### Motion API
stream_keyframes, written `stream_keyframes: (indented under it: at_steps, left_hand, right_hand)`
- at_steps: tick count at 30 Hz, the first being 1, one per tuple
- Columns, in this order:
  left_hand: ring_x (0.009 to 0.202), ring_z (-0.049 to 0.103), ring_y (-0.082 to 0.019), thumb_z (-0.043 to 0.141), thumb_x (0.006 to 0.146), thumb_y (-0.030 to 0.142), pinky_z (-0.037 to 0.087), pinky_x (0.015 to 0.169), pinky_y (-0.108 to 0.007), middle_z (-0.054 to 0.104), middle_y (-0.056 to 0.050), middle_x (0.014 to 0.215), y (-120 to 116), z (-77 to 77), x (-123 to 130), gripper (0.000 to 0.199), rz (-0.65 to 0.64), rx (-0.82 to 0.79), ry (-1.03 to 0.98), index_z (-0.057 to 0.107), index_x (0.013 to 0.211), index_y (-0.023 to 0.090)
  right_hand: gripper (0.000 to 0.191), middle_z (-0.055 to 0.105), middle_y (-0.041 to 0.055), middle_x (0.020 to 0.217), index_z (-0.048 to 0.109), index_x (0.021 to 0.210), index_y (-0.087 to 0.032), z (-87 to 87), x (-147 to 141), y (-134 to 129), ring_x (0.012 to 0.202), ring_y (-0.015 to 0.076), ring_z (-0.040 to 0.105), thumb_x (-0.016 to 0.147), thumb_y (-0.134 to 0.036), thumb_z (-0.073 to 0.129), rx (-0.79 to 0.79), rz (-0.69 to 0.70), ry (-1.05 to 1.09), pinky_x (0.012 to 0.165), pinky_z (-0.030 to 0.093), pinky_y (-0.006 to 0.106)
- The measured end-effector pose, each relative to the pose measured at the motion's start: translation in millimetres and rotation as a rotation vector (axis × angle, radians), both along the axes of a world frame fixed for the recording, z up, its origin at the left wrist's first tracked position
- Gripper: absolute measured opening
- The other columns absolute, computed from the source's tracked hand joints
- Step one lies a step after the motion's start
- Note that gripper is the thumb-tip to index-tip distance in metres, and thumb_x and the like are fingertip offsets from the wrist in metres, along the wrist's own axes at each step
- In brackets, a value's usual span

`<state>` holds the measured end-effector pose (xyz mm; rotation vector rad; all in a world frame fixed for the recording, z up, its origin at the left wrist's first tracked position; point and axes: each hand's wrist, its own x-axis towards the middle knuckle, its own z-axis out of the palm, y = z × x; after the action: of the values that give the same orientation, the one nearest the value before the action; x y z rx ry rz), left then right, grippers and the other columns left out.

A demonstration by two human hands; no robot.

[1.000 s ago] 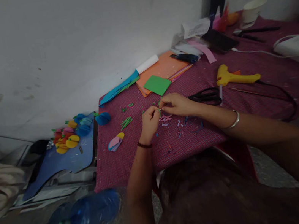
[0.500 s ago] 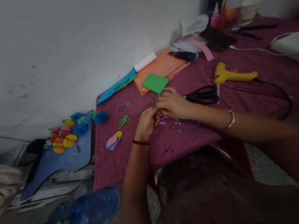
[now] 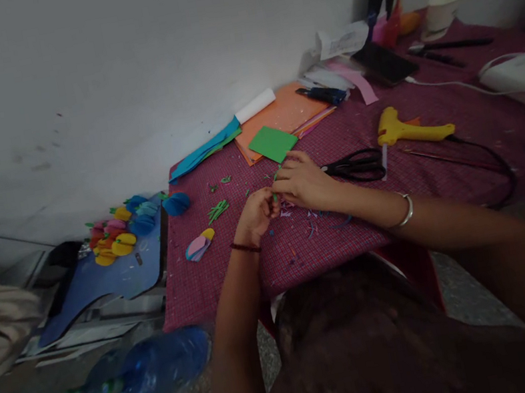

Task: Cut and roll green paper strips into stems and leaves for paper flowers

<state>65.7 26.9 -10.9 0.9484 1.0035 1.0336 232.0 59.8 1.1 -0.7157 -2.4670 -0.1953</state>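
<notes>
Over the front part of the cloth-covered table (image 3: 192,290), my left hand (image 3: 259,214) is closed with a tiny green piece (image 3: 276,198) at its fingertips. Touching it from the right, my right hand (image 3: 301,179) has its fingers bent round the same small piece, partly hiding it. Just behind the hands lies a green paper square (image 3: 273,144). Black-handled scissors (image 3: 356,166) rest right of my right hand. Thin green strips (image 3: 218,212) and a small stack of pastel paper ovals (image 3: 199,245) lie to the left. Paper scraps (image 3: 314,218) are scattered beneath the hands.
A yellow glue gun (image 3: 408,130) with a cord lies right. Behind are orange sheets (image 3: 285,111), a blue cutter (image 3: 326,95), a phone (image 3: 384,63) and a paper cup (image 3: 443,12). Colourful paper ornaments (image 3: 119,232) sit left; large blue bottles (image 3: 161,370) lie on the floor.
The view has shifted very slightly. My fingers have moved a little around the small green piece, which shows more clearly between them; both hands stay together in nearly the same place.
</notes>
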Motion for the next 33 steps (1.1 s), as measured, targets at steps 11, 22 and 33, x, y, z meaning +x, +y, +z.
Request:
stream_keyframes:
  at_steps: [11, 22, 33]
  left_hand:
    - [0.048, 0.039, -0.005, 0.056, 0.079, 0.025, 0.028, 0.047, -0.019, 0.048, 0.005, 0.054, 3, -5.9, -1, 0.016, 0.137, 0.275, 0.452, 0.053, 0.066, 0.015]
    - [0.046, 0.039, -0.005, 0.068, 0.075, 0.034, 0.027, 0.042, -0.017, 0.044, 0.005, 0.055, 0, 2.0, -7, 0.026, -0.032, 0.023, 0.019, 0.052, 0.068, 0.014]
    - [0.046, 0.041, -0.004, 0.069, 0.075, 0.033, 0.028, 0.042, -0.016, 0.047, 0.004, 0.054, -1, 0.8, -6, 0.028, 0.082, 0.041, 0.063, 0.051, 0.066, 0.015]
  right_hand:
    - [0.017, 0.070, 0.0025, 0.079, 0.066, 0.091, -0.018, -5.7, -2, 7, 0.074, 0.0158, 0.060, 0.083, -0.018, 0.052, -0.522, -0.006, 0.227, 0.073, 0.038, 0.028]
    - [0.017, 0.067, 0.0024, 0.077, 0.067, 0.085, -0.017, -12.2, -2, 14, 0.071, 0.0149, 0.057, 0.081, -0.016, 0.051, -0.493, 0.117, 0.367, 0.070, 0.037, 0.028]
    - [0.017, 0.067, 0.0051, 0.084, 0.069, 0.090, -0.019, -6.3, 2, 8, 0.087, 0.0204, 0.055, 0.087, -0.021, 0.052, -0.154, 0.098, 0.182, 0.087, 0.030, 0.037]
